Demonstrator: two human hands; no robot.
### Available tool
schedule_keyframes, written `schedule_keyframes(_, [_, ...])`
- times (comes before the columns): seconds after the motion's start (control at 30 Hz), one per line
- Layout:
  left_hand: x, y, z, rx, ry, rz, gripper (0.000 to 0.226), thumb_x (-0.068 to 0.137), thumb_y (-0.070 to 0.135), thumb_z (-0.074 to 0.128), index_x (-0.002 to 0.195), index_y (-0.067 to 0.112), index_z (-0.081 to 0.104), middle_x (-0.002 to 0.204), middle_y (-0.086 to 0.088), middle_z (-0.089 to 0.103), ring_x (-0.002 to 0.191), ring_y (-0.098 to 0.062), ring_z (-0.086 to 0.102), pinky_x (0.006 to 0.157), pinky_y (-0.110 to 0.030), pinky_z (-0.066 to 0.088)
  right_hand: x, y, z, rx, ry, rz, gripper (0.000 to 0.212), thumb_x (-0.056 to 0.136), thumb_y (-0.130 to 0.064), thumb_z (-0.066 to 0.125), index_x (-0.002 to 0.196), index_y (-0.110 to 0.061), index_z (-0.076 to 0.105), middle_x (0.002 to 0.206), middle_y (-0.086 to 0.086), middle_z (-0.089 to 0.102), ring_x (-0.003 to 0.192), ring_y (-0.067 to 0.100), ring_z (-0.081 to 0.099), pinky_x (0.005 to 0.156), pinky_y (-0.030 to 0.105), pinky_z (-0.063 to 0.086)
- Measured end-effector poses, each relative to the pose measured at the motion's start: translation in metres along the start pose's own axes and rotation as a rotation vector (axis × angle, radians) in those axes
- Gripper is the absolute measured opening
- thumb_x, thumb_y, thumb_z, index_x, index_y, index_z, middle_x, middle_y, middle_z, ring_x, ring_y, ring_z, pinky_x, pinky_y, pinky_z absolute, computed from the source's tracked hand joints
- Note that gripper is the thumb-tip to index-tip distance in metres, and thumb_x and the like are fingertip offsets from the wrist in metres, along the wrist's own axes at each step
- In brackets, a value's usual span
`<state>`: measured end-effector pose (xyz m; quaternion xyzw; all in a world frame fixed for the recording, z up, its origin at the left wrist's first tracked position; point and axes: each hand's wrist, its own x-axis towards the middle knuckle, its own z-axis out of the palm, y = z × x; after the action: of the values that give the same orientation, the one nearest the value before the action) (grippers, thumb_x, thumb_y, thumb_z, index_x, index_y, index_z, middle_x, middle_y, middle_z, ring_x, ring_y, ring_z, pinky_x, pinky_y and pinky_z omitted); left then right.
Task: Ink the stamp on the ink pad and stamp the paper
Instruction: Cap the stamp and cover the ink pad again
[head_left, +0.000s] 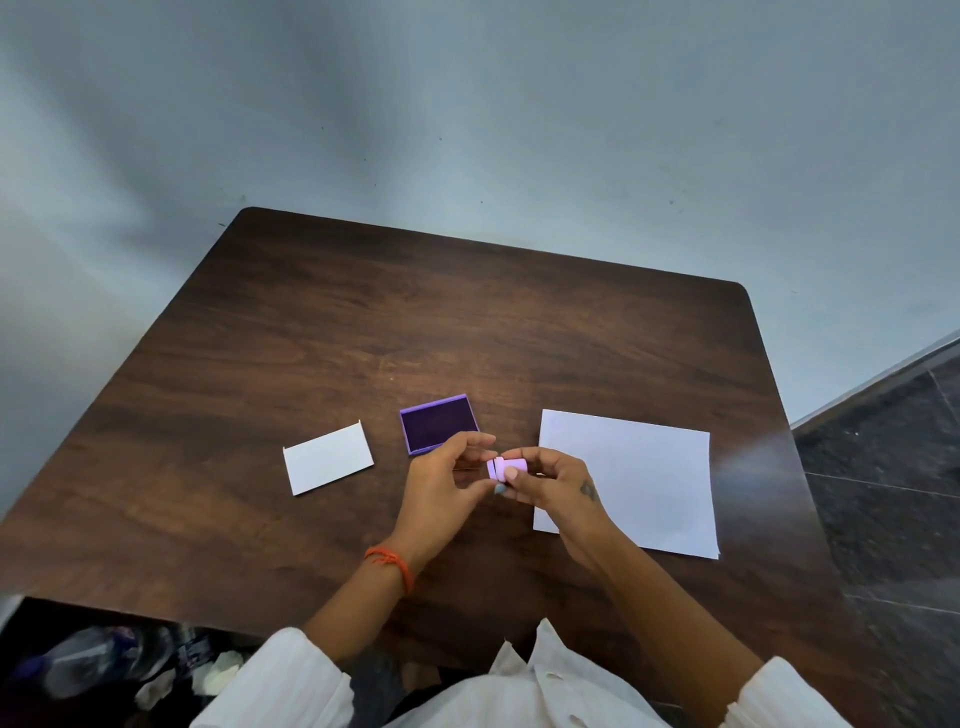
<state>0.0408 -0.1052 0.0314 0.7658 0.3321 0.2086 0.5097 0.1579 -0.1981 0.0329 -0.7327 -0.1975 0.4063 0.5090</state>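
Note:
A small lilac stamp (506, 466) is held above the brown table (363, 322), lying sideways between both hands. My right hand (556, 486) grips its body with thumb and fingers. My left hand (447, 486) touches its left end with thumb and fingertips. Just behind my left hand lies the open purple ink pad (439, 423), its dark pad facing up. A white sheet of paper (644, 478) lies to the right, partly under my right hand.
A smaller white card (328, 457), the ink pad's lid or a slip, lies to the left. The table's near edge runs by my body; clutter sits below at the lower left (130, 670). Dark floor tiles (893, 467) are at right.

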Motion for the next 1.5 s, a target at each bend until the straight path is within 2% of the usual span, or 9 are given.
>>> schedule_keyframes(0.13, [0.0,0.0,0.0,-0.067,-0.004,-0.033,0.047,0.072,0.004,0.073,0.105,0.033,0.056,0.094,0.016,0.063,0.088,0.01,0.061,0.071,-0.003,0.046,0.002,0.001,0.001,0.025,-0.012,0.025,0.027,0.08,-0.019,0.069,0.105,-0.009,0.066,0.107,0.015,0.069,0.097,0.031,0.065,0.093,0.047,0.053])
schedule_keyframes(0.37, [0.001,-0.005,-0.001,-0.146,0.018,-0.082,0.042,0.071,0.005,0.075,0.105,0.025,0.059,0.094,0.011,0.065,0.086,0.004,0.064,0.071,-0.007,0.049,0.009,0.004,0.003,0.046,-0.023,0.059,0.02,0.079,-0.019,0.07,0.099,-0.016,0.067,0.105,0.011,0.07,0.095,0.027,0.067,0.091,0.042,0.055])
schedule_keyframes(0.5, [0.002,-0.007,-0.004,-0.17,0.018,-0.096,0.04,0.07,0.006,0.075,0.101,0.025,0.059,0.092,0.012,0.065,0.085,0.006,0.064,0.068,-0.006,0.048,0.013,0.005,0.007,0.074,-0.034,0.082,0.014,0.078,-0.019,0.071,0.091,-0.022,0.068,0.101,0.008,0.071,0.091,0.024,0.069,0.086,0.035,0.057])
schedule_keyframes(0.97, [0.003,-0.014,-0.006,-0.184,0.001,-0.121,0.038,0.069,0.008,0.076,0.094,0.031,0.058,0.091,0.014,0.064,0.085,0.007,0.063,0.069,-0.005,0.048,0.018,0.012,0.012,0.118,-0.02,0.144,0.016,0.075,-0.021,0.073,0.091,-0.022,0.069,0.1,0.007,0.072,0.091,0.024,0.069,0.086,0.037,0.057])
schedule_keyframes(1.23, [0.002,-0.016,-0.004,-0.173,0.006,-0.118,0.041,0.068,0.009,0.077,0.088,0.039,0.056,0.09,0.016,0.064,0.084,0.008,0.062,0.066,-0.004,0.047,0.016,0.013,0.013,0.12,-0.029,0.14,0.017,0.075,-0.022,0.073,0.093,-0.021,0.07,0.101,0.007,0.072,0.091,0.023,0.069,0.086,0.037,0.057])
schedule_keyframes(1.4, [0.002,-0.013,-0.005,-0.192,0.012,-0.109,0.039,0.068,0.01,0.078,0.09,0.035,0.058,0.089,0.014,0.066,0.083,0.005,0.064,0.067,-0.006,0.048,0.015,0.01,0.01,0.071,-0.035,0.101,0.014,0.077,-0.021,0.072,0.09,-0.024,0.069,0.1,0.006,0.071,0.093,0.024,0.068,0.087,0.038,0.056])
schedule_keyframes(1.5, [0.002,-0.011,-0.007,-0.221,0.017,-0.097,0.037,0.067,0.009,0.078,0.091,0.031,0.06,0.089,0.013,0.067,0.082,0.003,0.065,0.067,-0.006,0.049,0.014,0.008,0.008,0.062,-0.07,0.071,0.013,0.077,-0.019,0.072,0.086,-0.027,0.068,0.098,0.005,0.071,0.094,0.024,0.067,0.085,0.033,0.057])
